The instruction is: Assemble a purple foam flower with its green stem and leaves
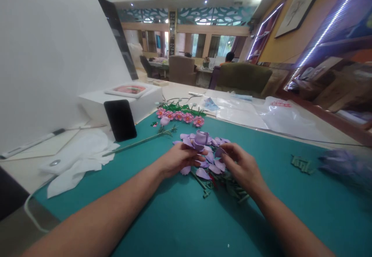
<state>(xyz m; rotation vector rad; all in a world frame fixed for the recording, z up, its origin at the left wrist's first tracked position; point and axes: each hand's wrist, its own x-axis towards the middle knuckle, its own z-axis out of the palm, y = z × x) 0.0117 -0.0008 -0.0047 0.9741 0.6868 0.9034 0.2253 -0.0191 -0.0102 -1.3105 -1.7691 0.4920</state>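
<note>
My left hand (181, 158) is closed around the base of a partly built purple flower (200, 138), its petals opening upward above the fingers. To its right, my right hand (240, 164) pinches a single purple petal (220, 152) between thumb and fingertips, a little apart from the flower. Loose purple petals (203, 173) lie heaped below and behind both hands. Green stem pieces (200, 181) stick out under the pile, some partly hidden by my right hand. Something small and red (213, 180) shows among them.
Pink flowers (178, 116) stand in a row on the far edge of the green mat (162, 218). A long green stem (139, 142), a phone (120, 120) and white tissue (84, 160) are at left. Green pieces (302, 164) and a blurred purple bundle (343, 164) lie right. A person (229, 58) sits far back.
</note>
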